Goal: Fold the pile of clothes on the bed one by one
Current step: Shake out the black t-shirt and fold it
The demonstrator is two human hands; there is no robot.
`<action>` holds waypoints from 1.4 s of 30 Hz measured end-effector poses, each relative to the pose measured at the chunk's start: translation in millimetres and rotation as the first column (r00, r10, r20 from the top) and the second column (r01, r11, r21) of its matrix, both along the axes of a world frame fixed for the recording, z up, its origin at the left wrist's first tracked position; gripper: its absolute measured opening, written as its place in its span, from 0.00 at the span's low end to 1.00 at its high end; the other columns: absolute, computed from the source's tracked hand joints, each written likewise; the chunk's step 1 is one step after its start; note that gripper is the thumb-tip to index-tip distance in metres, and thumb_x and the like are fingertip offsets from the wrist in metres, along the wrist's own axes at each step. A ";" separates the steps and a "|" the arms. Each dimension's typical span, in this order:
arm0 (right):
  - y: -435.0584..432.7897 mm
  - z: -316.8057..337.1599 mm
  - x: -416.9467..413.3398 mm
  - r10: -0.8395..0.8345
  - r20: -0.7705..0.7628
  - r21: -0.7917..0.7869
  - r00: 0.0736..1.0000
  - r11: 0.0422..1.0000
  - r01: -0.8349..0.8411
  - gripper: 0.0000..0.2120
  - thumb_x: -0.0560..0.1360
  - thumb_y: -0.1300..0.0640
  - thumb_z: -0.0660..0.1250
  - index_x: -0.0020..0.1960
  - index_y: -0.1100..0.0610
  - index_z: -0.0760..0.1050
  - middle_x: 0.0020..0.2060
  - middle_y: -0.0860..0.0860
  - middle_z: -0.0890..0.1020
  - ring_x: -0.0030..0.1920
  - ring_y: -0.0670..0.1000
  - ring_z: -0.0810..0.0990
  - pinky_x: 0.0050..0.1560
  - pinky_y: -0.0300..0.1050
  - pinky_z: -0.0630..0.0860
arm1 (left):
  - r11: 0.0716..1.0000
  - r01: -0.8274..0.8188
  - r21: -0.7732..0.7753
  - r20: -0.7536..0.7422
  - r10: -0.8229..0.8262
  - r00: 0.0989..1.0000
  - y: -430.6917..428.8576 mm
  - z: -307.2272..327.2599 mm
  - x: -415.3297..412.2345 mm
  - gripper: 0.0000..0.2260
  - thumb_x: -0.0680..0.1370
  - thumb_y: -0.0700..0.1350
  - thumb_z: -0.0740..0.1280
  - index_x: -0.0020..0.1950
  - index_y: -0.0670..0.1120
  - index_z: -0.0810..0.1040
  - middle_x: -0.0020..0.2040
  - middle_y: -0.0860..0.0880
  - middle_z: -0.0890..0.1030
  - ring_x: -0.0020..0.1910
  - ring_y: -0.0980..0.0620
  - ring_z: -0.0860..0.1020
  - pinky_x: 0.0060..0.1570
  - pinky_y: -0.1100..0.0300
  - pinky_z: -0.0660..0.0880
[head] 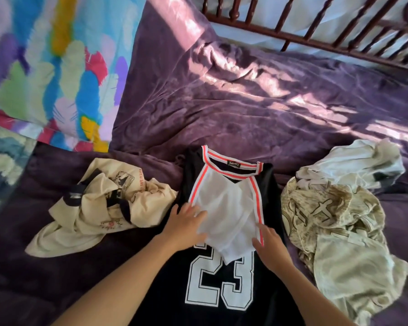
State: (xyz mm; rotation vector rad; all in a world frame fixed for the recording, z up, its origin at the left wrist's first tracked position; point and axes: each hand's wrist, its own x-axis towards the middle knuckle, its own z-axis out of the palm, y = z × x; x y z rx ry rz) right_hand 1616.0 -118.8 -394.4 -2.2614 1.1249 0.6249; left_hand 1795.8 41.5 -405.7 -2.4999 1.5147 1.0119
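The black 23 jersey point(222, 290) lay flat at the near edge of the bed point(245, 102), between a cream heap point(92, 208) and a camo pile point(335, 220), left hand point(185, 225) and right hand point(270, 247) both loose and flat on its white mesh point(222, 203), which looked light, floppy, kinda slippery, so I'd grab the striped shoulders.

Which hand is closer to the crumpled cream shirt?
Left. The left hand presses on the black jersey, on the side next to the cream shirt. The right hand rests on the jersey's other side, nearer the beige patterned clothes.
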 end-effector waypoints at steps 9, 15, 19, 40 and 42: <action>-93.3 -9.5 48.5 -0.199 0.143 -0.151 0.970 0.964 0.220 0.23 0.78 0.56 0.60 0.72 0.58 0.62 0.68 0.59 0.67 0.68 0.60 0.65 0.66 0.52 0.64 | 0.827 -0.530 -0.188 -0.015 0.537 0.843 -64.7 -12.6 85.0 0.25 0.77 0.48 0.64 0.72 0.42 0.63 0.69 0.40 0.66 0.69 0.40 0.63 0.64 0.49 0.65; -146.5 -35.5 91.0 -0.461 0.241 0.154 0.854 0.887 0.436 0.33 0.76 0.55 0.66 0.76 0.59 0.53 0.71 0.56 0.65 0.71 0.56 0.65 0.66 0.47 0.64 | 0.479 -0.877 -0.041 -0.341 0.818 0.462 -91.8 -50.1 135.4 0.33 0.73 0.47 0.71 0.73 0.40 0.60 0.67 0.40 0.71 0.66 0.41 0.70 0.66 0.49 0.67; -160.4 -50.9 101.2 -0.516 0.169 0.210 0.840 0.851 0.481 0.37 0.74 0.61 0.69 0.76 0.60 0.52 0.70 0.57 0.67 0.69 0.57 0.67 0.64 0.47 0.67 | 0.342 -0.939 -0.037 -0.479 0.819 0.317 -105.6 -55.9 137.8 0.11 0.74 0.38 0.70 0.56 0.39 0.76 0.46 0.42 0.81 0.46 0.47 0.76 0.44 0.61 0.74; -73.5 10.8 -87.5 0.075 0.465 -0.125 0.882 0.992 -0.019 0.24 0.60 0.76 0.72 0.46 0.50 0.79 0.40 0.54 0.81 0.45 0.49 0.79 0.47 0.35 0.69 | 0.729 -0.416 -0.543 -0.198 0.370 0.907 94.7 33.4 25.5 0.16 0.60 0.32 0.77 0.45 0.45 0.83 0.51 0.42 0.80 0.50 0.50 0.79 0.48 0.56 0.76; -54.0 -0.6 -112.3 0.211 0.142 -0.125 0.967 0.973 -0.194 0.23 0.63 0.73 0.70 0.46 0.48 0.82 0.51 0.59 0.78 0.56 0.63 0.74 0.54 0.47 0.71 | 0.934 -0.063 -0.351 0.226 0.150 0.962 122.5 17.7 1.3 0.21 0.48 0.37 0.80 0.38 0.50 0.84 0.53 0.40 0.80 0.55 0.42 0.71 0.41 0.44 0.77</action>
